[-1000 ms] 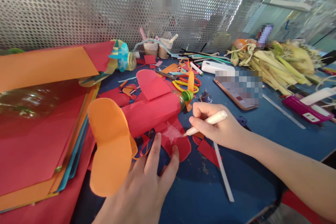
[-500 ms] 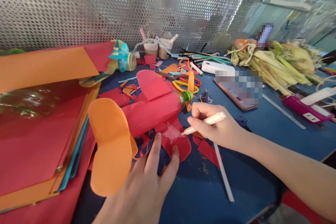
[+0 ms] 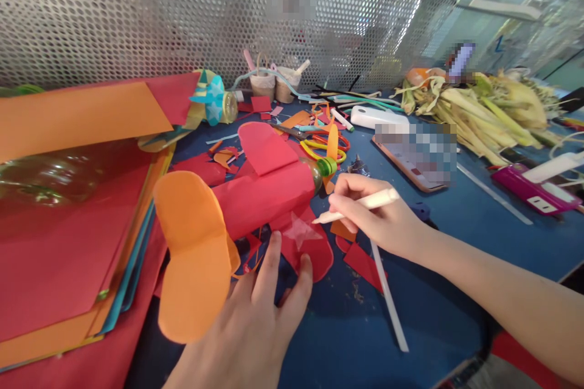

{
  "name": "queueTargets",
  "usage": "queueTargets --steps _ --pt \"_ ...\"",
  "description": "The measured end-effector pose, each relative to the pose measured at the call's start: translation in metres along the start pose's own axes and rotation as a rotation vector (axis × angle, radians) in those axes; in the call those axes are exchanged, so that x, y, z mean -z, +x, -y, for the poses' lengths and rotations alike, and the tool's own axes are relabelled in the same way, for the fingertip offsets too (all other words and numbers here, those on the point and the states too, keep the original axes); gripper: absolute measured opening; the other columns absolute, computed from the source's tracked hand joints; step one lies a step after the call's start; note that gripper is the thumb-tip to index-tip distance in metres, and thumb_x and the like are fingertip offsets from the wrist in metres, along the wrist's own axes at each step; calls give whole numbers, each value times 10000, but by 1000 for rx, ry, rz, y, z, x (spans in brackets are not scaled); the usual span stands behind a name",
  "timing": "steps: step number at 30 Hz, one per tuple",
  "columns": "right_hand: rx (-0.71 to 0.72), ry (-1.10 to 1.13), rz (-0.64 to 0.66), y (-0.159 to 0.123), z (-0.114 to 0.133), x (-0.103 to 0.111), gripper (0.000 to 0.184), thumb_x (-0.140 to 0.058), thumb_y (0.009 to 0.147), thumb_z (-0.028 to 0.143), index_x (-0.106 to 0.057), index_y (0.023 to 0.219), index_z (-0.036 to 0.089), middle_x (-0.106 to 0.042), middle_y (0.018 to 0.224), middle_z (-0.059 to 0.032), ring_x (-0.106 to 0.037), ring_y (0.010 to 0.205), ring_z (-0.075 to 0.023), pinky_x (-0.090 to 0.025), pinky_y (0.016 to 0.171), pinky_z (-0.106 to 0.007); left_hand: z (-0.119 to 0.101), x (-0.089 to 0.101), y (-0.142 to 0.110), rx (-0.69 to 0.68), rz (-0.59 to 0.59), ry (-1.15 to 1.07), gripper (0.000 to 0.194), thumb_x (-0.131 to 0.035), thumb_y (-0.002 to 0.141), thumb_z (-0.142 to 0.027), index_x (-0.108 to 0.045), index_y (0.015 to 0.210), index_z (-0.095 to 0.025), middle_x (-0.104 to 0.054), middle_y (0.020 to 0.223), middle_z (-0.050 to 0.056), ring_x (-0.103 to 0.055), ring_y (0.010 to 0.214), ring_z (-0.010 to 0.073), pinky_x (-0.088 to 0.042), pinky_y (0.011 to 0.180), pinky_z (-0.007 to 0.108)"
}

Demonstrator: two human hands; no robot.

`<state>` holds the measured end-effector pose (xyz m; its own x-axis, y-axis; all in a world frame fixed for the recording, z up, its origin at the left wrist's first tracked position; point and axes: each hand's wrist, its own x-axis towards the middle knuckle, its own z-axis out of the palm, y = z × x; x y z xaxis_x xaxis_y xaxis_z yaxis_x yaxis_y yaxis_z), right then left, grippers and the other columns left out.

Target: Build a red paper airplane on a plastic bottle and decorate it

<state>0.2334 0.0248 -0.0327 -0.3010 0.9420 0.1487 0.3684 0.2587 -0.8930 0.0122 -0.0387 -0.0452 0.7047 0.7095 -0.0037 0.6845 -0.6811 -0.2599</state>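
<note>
A white marker pen (image 3: 371, 200) is gripped in my right hand (image 3: 374, 209), its tip by the upper right of a pale star (image 3: 300, 231). That star is drawn on a red paper wing (image 3: 319, 258). The wing juts from a bottle model wrapped in red paper (image 3: 269, 191), which has a green cap (image 3: 327, 166) and an orange paper tail (image 3: 194, 255). Fingers apart, my left hand (image 3: 260, 310) presses the wing's near edge with its fingertips.
Stacked coloured paper (image 3: 59, 255) with a clear bottle (image 3: 50, 179) fills the left. Yellow-handled scissors (image 3: 319, 149), paper scraps (image 3: 365, 264) and a phone (image 3: 413, 161) lie around the model. Corn husks (image 3: 483, 112) and a magenta power strip (image 3: 533, 188) are at the right.
My right hand has shifted the marker tip slightly up and left, from the star's right point to its upper right edge. My left hand stays on the wing.
</note>
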Motion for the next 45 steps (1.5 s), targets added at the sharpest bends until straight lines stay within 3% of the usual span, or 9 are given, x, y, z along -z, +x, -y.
queueTargets --steps 5,13,25,35,40,45 --pt "-2 -22 2 -1 -2 -1 139 -544 857 196 -449 755 212 -478 572 86 -405 468 -75 -309 449 -208 1 -1 1 -16 -6 -12 787 -361 676 88 -499 1337 -316 -559 1316 209 -713 768 223 -589 621 318" --pt "37 -165 -43 1 -1 -1 188 -563 791 161 -417 681 206 -457 546 88 -393 458 -62 -289 437 -184 0 -6 -2 1 -2 -19 790 -348 686 94 -477 1353 -308 -504 1367 231 -709 776 218 -588 634 331" --pt "-6 -149 -4 3 -1 -2 186 -559 785 179 -414 672 209 -467 518 88 -403 432 -60 -289 423 -177 1 -7 0 -25 -12 -15 825 -342 678 93 -406 1401 -298 -499 1370 233 -710 826 232 -589 628 309" --pt "5 -171 -15 3 -1 -2 195 -564 784 177 -409 670 212 -474 522 89 -395 439 -60 -291 425 -173 0 -1 0 -2 7 11 805 -371 673 97 -462 1365 -304 -518 1356 232 -712 813 216 -586 675 327" --pt "-9 -147 4 3 -1 -2 177 -553 795 181 -419 683 211 -498 528 83 -417 439 -64 -303 427 -174 1 -5 1 -22 -17 -5 822 -369 653 81 -446 1377 -301 -548 1326 220 -712 769 227 -584 598 308" --pt "-7 -145 0 2 -2 -3 173 -557 795 180 -425 686 208 -498 517 85 -420 422 -60 -312 432 -176 2 -8 0 -17 -28 4 778 -374 676 50 -458 1369 -294 -542 1330 227 -709 747 244 -593 592 379"
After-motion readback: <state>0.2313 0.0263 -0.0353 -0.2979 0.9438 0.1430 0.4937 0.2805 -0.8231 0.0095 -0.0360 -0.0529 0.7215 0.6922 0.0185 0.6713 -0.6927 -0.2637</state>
